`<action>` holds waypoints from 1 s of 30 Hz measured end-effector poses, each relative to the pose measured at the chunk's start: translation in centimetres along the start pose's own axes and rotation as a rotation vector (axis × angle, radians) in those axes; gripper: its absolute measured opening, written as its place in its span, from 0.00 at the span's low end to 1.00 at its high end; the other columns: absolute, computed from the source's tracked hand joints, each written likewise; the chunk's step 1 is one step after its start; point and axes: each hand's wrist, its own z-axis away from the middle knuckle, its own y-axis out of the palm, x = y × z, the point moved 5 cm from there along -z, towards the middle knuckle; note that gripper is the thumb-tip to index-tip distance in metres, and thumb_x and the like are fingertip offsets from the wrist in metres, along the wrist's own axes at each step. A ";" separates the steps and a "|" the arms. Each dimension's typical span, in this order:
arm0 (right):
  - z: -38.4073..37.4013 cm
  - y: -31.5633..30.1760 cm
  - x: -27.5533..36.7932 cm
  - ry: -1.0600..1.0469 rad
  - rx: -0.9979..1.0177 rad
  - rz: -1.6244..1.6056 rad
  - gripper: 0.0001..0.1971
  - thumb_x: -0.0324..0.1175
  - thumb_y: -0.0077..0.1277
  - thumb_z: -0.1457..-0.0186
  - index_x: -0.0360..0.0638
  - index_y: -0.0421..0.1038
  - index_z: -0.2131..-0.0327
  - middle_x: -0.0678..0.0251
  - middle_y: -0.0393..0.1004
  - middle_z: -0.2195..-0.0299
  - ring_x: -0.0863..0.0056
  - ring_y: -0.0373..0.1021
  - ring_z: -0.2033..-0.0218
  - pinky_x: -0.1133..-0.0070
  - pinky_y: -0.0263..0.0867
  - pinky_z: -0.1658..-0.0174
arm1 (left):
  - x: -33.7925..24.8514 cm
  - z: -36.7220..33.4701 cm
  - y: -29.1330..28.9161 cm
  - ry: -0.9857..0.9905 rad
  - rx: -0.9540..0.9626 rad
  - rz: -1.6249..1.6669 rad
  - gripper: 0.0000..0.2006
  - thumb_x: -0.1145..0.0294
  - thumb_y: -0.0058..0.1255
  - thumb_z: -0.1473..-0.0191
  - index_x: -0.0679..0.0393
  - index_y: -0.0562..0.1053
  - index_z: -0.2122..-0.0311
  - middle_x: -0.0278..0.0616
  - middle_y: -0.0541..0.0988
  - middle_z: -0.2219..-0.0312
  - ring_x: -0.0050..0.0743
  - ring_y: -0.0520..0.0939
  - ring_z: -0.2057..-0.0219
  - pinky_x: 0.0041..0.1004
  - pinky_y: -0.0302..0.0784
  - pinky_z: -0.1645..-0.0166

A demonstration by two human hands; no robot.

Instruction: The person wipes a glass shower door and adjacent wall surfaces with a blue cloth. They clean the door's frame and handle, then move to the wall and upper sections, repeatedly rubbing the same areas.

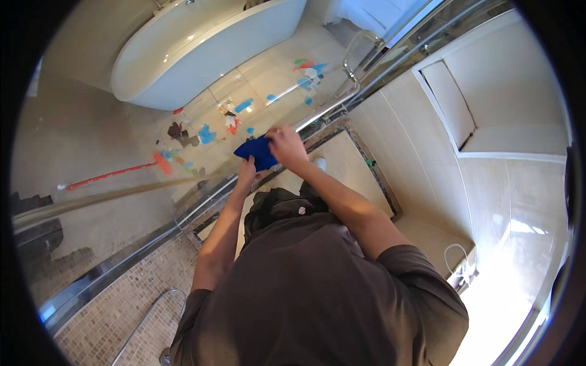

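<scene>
A deep blue cloth [257, 152], folded into a small wad with a pointed left corner, is held up in front of my waist. My left hand [247, 172] pinches its lower edge, the thumb on top and the other fingers partly hidden beneath. At the upper right edge, my right hand [287, 146] has its fingers curled in against the cloth. Those fingertips are slightly blurred. Just past the cloth runs the metal-edged glass panel [207, 200].
A metal door handle [348, 64] sticks out at the upper right. Beyond the glass are a white bathtub [201, 58], a red-handled broom [113, 177] and coloured scraps [207, 134] on the tiles. A wall niche [506, 97] is at right, a shower hose [146, 317] at lower left.
</scene>
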 end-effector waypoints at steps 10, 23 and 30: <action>0.1 4.4 0.4 -0.482 0.271 0.157 0.25 0.35 0.50 0.51 0.44 0.62 0.48 0.66 0.64 0.46 0.70 0.63 0.47 0.73 0.58 0.44 | 1.7 1.8 1.9 -0.202 -0.246 -0.024 0.18 0.50 0.37 0.40 0.51 0.69 0.56 0.34 0.73 0.59 0.28 0.71 0.62 0.37 0.68 0.56; -2.6 -6.0 -12.2 -0.441 0.455 -0.075 0.23 0.40 0.54 0.49 0.51 0.64 0.49 0.71 0.67 0.48 0.73 0.62 0.44 0.68 0.55 0.42 | -2.1 2.3 11.3 -0.244 -0.192 0.544 0.37 0.31 0.32 0.48 0.53 0.65 0.47 0.44 0.74 0.53 0.37 0.74 0.52 0.43 0.66 0.53; -4.0 -14.1 -23.1 -0.235 0.372 0.097 0.26 0.38 0.51 0.46 0.52 0.60 0.43 0.68 0.65 0.45 0.65 0.59 0.43 0.66 0.53 0.41 | 1.1 -0.7 6.8 -0.070 -0.384 0.675 0.17 0.48 0.46 0.42 0.51 0.65 0.59 0.39 0.73 0.63 0.35 0.78 0.59 0.37 0.70 0.61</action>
